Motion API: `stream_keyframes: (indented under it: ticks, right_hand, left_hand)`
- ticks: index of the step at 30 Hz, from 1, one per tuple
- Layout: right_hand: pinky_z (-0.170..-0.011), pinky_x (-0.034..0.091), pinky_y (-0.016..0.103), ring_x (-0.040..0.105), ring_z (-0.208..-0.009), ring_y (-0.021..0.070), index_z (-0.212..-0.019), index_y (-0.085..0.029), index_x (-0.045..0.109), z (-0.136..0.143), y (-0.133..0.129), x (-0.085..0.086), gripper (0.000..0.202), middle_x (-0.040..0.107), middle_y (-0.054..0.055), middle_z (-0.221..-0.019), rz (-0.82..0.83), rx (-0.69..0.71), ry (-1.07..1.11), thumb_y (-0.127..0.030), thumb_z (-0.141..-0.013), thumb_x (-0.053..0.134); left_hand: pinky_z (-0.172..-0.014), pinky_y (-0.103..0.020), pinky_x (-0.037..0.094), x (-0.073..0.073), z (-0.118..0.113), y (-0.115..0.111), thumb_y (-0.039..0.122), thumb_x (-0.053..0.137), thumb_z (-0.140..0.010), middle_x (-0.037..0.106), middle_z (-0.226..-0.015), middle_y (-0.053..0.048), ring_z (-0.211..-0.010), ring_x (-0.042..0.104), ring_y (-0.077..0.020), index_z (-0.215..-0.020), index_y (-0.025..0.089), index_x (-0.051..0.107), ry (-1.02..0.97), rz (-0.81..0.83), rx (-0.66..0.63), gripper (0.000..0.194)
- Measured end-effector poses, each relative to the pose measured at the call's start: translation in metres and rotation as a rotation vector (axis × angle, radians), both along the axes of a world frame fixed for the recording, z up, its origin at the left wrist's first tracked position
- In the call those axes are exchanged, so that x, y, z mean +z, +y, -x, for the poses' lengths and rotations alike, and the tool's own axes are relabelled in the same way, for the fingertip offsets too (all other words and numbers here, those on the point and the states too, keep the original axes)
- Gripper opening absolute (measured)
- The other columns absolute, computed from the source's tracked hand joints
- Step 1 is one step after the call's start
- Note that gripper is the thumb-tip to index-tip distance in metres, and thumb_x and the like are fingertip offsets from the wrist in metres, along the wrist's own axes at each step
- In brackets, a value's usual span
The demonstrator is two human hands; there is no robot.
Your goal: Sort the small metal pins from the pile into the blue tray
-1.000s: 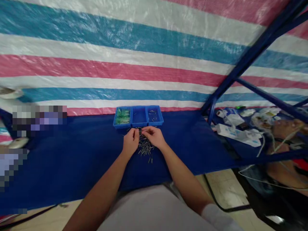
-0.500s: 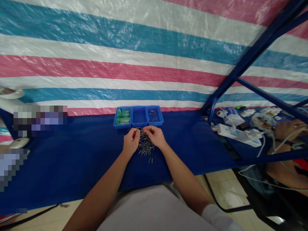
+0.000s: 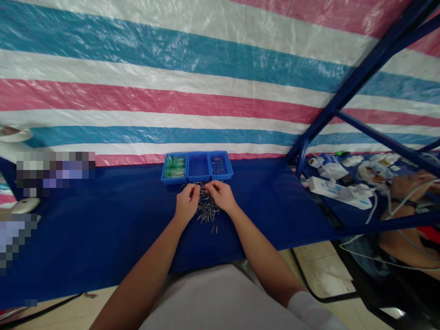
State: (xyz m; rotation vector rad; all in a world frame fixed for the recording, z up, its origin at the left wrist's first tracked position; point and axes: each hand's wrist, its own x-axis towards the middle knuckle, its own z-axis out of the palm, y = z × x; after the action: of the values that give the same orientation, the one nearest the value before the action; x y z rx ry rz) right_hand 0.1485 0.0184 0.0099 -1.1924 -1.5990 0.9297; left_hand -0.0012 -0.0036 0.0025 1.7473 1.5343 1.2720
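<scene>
A pile of thin metal pins lies on the blue table. My left hand is at the pile's left edge, thumb and fingers pinched together. Over the pile's upper right part is my right hand, also in a pinch. What either hand holds is too small to make out. Just beyond them stand three joined blue trays: the left tray has green-tinted packets, the middle tray a tiny piece, and the right tray several loose pins.
A striped plastic sheet rises behind the table. Blue metal bars slant up at the right. Beyond them are a white power strip, cables, bags and another person's arm. Blurred items sit at the left.
The view has shifted very slightly. Both hands remain over the pile in nearly the same pose, with only small finger movement.
</scene>
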Motion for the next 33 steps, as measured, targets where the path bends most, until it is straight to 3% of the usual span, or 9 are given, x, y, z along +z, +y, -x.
stream_keyframes:
  ticks: [11, 25, 33]
  right_hand:
    - [-0.061, 0.044, 0.025, 0.057, -0.059, 0.0136, -0.074, -0.017, 0.065, 0.000, 0.001, -0.002, 0.028, 0.065, 0.001, -0.065, 0.003, 0.006, 0.004, -0.040, -0.085, 0.053]
    - [-0.071, 0.051, 0.028, 0.064, -0.073, 0.0161, -0.084, -0.019, 0.069, 0.002, 0.003, -0.007, 0.019, 0.070, 0.004, -0.080, 0.012, 0.029, 0.151, -0.035, -0.075, 0.066]
    - [-0.070, 0.051, 0.029, 0.064, -0.072, 0.0160, -0.086, -0.019, 0.070, 0.002, 0.003, -0.009, 0.018, 0.071, 0.004, -0.082, 0.006, 0.030, 0.121, -0.032, -0.074, 0.067]
  left_hand:
    - [-0.059, -0.022, 0.043, 0.000, 0.000, 0.001, 0.040, 0.048, -0.087, 0.060, -0.062, 0.002, -0.055, 0.055, -0.0105, -0.084, 0.019, 0.059, -0.016, -0.034, -0.033, 0.024]
    - [-0.057, -0.022, 0.038, 0.000, 0.001, 0.001, 0.045, 0.043, -0.089, 0.055, -0.054, 0.003, -0.053, 0.051, -0.0104, -0.063, 0.019, 0.053, 0.035, 0.003, 0.025, 0.038]
    - [-0.055, -0.022, 0.038, 0.000, 0.001, 0.001, 0.044, 0.043, -0.089, 0.055, -0.052, 0.003, -0.051, 0.052, -0.0104, -0.064, 0.019, 0.056, 0.011, 0.031, 0.028, 0.039]
